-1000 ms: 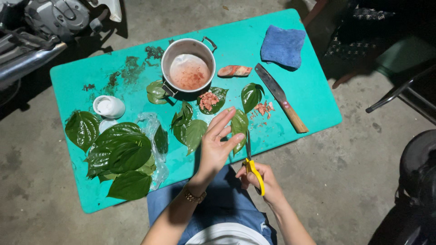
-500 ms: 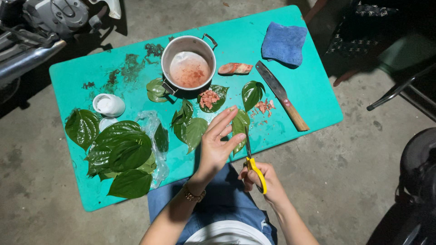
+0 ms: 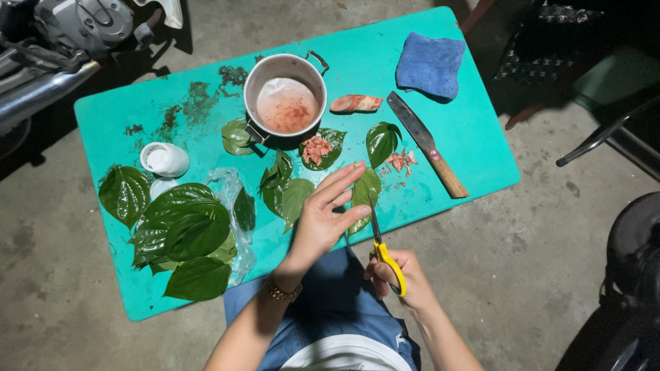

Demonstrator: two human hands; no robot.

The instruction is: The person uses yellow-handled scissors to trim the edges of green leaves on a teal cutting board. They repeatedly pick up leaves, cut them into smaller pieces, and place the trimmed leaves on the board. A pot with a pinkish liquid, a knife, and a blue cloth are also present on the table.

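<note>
My left hand pinches a green leaf between thumb and fingers over the near edge of the turquoise table. My right hand grips yellow-handled scissors, whose blades point up along that leaf. Just left of the hand lie more cut leaves.
A metal pot with reddish residue stands mid-table, with a leaf holding pink bits in front. A knife, blue cloth, reddish chunk, white jar and a leaf pile on plastic are around. Machinery sits top left.
Both hands stay on the leaf and scissors with almost no shift; the view has moved slightly.
</note>
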